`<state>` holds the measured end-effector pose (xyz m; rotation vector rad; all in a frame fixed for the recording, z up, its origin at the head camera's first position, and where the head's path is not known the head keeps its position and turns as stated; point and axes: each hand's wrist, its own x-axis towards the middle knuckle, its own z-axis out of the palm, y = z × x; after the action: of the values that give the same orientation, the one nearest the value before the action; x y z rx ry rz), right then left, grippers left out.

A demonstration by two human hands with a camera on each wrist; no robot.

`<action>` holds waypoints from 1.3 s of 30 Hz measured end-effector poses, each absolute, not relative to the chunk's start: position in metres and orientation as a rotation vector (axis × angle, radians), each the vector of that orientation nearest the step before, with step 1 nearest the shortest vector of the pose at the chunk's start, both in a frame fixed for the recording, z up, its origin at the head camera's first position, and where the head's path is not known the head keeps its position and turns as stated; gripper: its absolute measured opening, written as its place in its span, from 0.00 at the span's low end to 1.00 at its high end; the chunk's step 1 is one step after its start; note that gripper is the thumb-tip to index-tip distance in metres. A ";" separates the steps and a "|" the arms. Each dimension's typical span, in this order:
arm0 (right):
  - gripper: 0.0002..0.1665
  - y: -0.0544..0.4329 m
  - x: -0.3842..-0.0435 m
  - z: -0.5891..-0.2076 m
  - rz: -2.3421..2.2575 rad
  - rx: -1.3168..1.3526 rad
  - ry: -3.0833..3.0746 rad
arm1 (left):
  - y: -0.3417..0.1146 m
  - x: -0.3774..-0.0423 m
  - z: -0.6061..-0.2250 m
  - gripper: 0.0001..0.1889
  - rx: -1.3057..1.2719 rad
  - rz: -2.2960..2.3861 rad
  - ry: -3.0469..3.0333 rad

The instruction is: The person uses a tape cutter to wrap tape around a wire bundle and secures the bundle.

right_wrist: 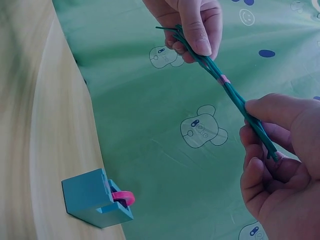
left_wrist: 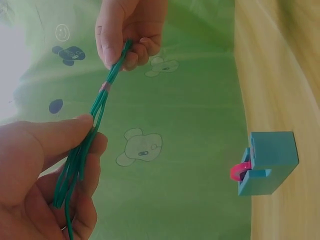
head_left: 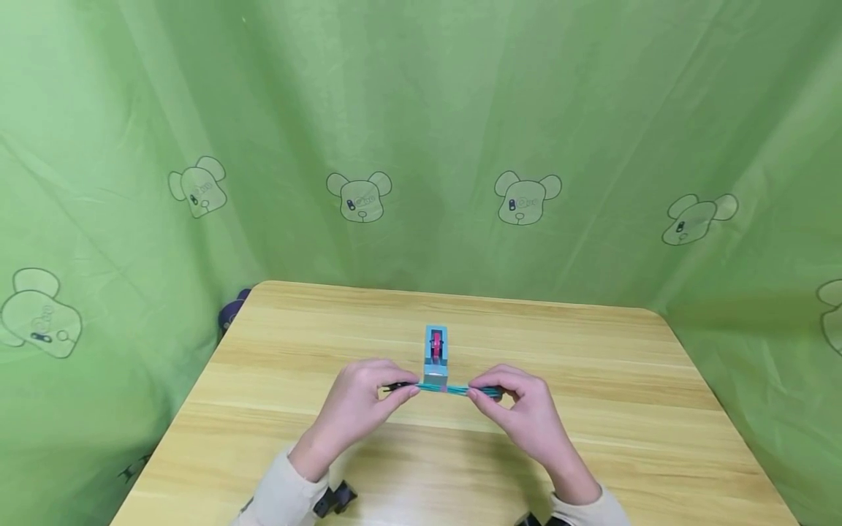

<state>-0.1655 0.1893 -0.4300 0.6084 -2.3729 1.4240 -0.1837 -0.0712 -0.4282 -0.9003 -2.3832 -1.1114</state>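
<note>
A folded bundle of thin green cord (head_left: 454, 390) is stretched between my two hands, with a band of pink tape (left_wrist: 104, 86) round its middle. At one end my left hand (head_left: 365, 394) pinches it between thumb and fingers; a loose strand pokes out past that hand in the right wrist view. The other end is pinched by my right hand (head_left: 520, 403), with the bundle's tip (right_wrist: 272, 154) showing beyond the thumb. Just behind the bundle stands a blue tape dispenser (head_left: 435, 358) holding a pink tape roll (right_wrist: 125, 197); neither hand touches it.
Under the hands lies a light wooden table (head_left: 572, 351) with rounded far corners. Green curtains (head_left: 447, 95) printed with mouse-like heads hang behind it and on both sides. A dark purple object (head_left: 230, 313) shows beyond the table's left edge.
</note>
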 end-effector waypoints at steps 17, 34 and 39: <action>0.10 0.182 -0.149 -0.422 1.464 0.680 -2.350 | -0.072 -0.177 -0.444 0.04 -0.887 -1.169 -2.426; 0.10 0.189 -0.147 -0.467 1.532 0.540 -2.458 | -0.076 -0.167 -0.469 0.06 -0.820 -1.216 -2.541; 0.09 0.188 -0.145 -0.476 1.534 0.523 -2.495 | -0.078 -0.165 -0.479 0.05 -0.810 -1.209 -2.592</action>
<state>-0.1454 0.1879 -0.4755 0.5234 -2.4952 1.5341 -0.1650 -0.0781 -0.4790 -0.8096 -2.5915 -1.2085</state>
